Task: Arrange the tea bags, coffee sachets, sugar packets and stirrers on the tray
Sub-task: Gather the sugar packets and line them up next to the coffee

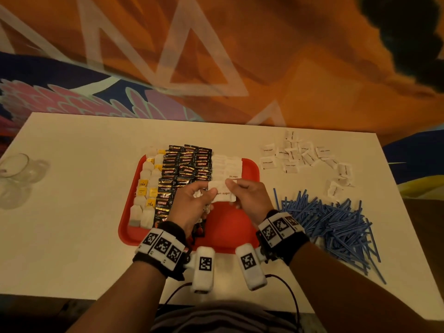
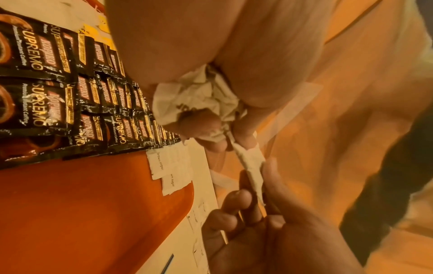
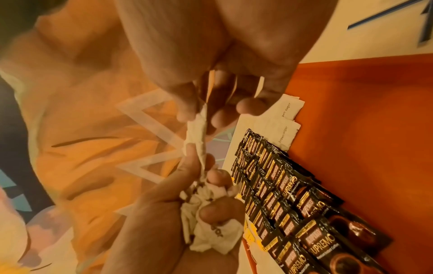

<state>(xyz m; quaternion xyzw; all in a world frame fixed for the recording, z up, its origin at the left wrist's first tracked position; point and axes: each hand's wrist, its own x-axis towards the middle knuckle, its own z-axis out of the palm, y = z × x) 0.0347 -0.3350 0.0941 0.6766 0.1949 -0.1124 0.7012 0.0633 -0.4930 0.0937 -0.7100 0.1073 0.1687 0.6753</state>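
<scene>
**Sugar packet held between both hands above the tray**

Nearest me, my left hand (image 1: pixel 192 200) and right hand (image 1: pixel 247 195) hover over the red tray (image 1: pixel 249 164), sharing one white brown-sugar packet (image 1: pixel 222 192). Each hand pinches an end between thumb and fingertips. My left palm also clutches a crumpled bunch of more packets (image 2: pixel 199 98), fingers curled round them.

On the tray, from left to right, lie tea bags (image 1: pixel 145 188), then black coffee sachets (image 1: pixel 185 169), then a column of sugar packets (image 1: pixel 225 164) running toward the far edge. To the right, on the white table (image 1: pixel 72 188), sit a heap of blue stirrers (image 1: pixel 336 219) and, beyond it, loose sugar packets (image 1: pixel 300 155). An upturned clear glass (image 1: pixel 14 174) lies at the far left.

I judge the sugar step is under way: next, this packet needs laying flat at the near end of its column, edges squared.

My hands hide the column's near end, and I cannot count the clutched packets.
</scene>
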